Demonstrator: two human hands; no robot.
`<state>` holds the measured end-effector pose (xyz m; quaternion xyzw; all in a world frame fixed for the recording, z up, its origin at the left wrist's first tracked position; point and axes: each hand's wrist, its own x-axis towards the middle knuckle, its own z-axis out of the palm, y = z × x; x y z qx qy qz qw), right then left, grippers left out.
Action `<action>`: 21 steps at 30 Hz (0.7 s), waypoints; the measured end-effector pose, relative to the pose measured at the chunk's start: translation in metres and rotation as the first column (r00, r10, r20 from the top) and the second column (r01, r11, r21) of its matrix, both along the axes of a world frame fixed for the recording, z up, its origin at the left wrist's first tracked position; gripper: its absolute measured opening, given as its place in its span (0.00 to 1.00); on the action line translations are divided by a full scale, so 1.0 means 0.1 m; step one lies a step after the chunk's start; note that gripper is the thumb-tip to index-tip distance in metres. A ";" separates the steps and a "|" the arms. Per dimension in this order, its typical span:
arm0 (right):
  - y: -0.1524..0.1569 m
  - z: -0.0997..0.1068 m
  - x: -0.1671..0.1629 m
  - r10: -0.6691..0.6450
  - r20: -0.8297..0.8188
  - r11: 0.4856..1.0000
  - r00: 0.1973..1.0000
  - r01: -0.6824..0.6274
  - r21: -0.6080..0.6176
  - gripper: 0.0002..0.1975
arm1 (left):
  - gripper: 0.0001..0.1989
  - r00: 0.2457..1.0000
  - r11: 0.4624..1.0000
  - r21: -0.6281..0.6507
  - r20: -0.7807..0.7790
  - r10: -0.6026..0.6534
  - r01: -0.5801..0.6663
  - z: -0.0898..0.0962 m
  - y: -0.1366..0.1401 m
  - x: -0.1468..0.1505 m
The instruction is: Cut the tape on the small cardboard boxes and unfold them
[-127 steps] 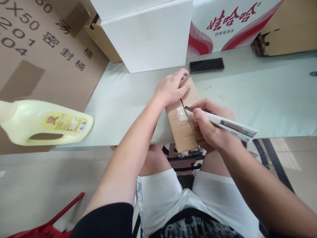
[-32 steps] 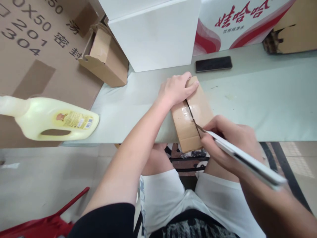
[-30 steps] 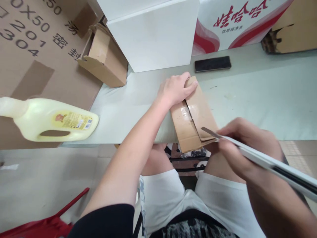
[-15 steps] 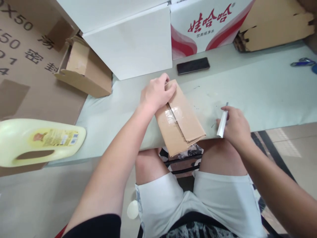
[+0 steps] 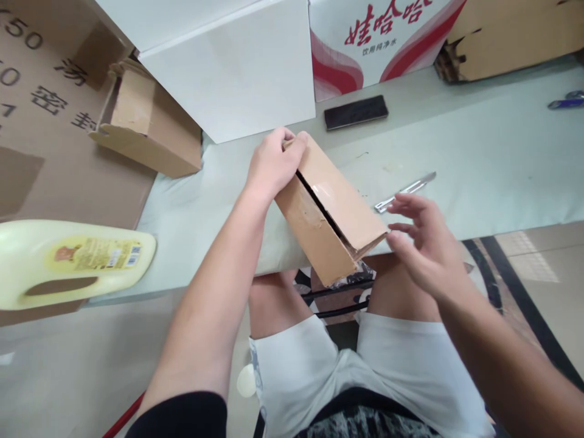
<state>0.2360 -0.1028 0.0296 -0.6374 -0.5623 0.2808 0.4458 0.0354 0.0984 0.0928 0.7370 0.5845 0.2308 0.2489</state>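
Observation:
My left hand (image 5: 276, 158) grips the far end of a small brown cardboard box (image 5: 344, 204), thumb on its top. The box is tilted and juts over the table's near edge. A dark gap runs along the seam between its top flaps, with shiny tape beside it. My right hand (image 5: 422, 243) is open, fingers apart, close to the box's near right corner; whether it touches the corner I cannot tell. Just beyond those fingers, a silver utility knife (image 5: 405, 192) lies on the pale green tablecloth (image 5: 488, 164).
A black phone (image 5: 356, 112) lies before white cartons (image 5: 232, 79) and a red-and-white carton (image 5: 378, 48). At left are an opened brown box (image 5: 155, 121) and a yellow jug (image 5: 77, 264). Flattened cardboard (image 5: 515, 39) stands back right; blue-handled scissors (image 5: 566, 102) lie at the right edge.
My right hand has let go of the utility knife, which now lies on the cloth. My left hand has tilted the box, and the seam between its flaps has widened.

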 end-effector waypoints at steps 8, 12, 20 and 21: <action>0.00 0.27 -0.42 0.035 0.071 0.999 0.997 -0.037 0.027 0.29 | 0.15 0.980 0.994 -0.069 0.187 -0.070 0.084 0.02 -0.24 -0.17; 0.01 0.29 -0.39 -0.022 0.021 1.000 1.000 0.022 -0.020 0.23 | 0.17 0.922 0.981 -0.115 0.374 -0.100 0.154 -0.04 -0.52 -0.38; -0.03 0.26 -0.38 -0.040 -0.147 0.999 0.988 0.035 -0.036 0.13 | 0.30 0.801 0.975 -0.202 0.597 0.045 0.096 -0.20 -0.99 -0.73; -0.03 0.24 -0.38 -0.036 -0.147 0.999 0.988 0.033 -0.024 0.14 | 0.31 0.744 0.972 -0.205 0.666 0.050 0.118 -0.22 -1.04 -0.78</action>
